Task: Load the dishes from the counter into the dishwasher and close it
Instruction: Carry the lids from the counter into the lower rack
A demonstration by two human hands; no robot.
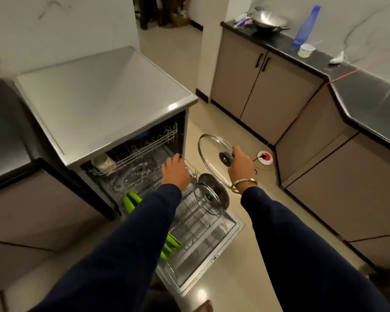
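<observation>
The dishwasher (104,102) stands open with its door (212,251) folded down to the floor. Its lower wire rack (196,219) is pulled out over the door. A smaller glass lid (213,195) stands upright in that rack, and green items (131,200) lie at the rack's left side. My right hand (240,166) grips the black knob of a large glass lid (212,152), held tilted above the rack's right side. My left hand (175,171) rests on the rack's far edge with its fingers curled over the wire. A cup (103,163) sits in the upper rack.
A steel wok (269,20), a blue bottle (306,24) and a small white cup (305,50) stand on the black counter (279,45) at the back right. A red cord runs down to a round white socket (265,156) on the floor. Cabinets line the right side.
</observation>
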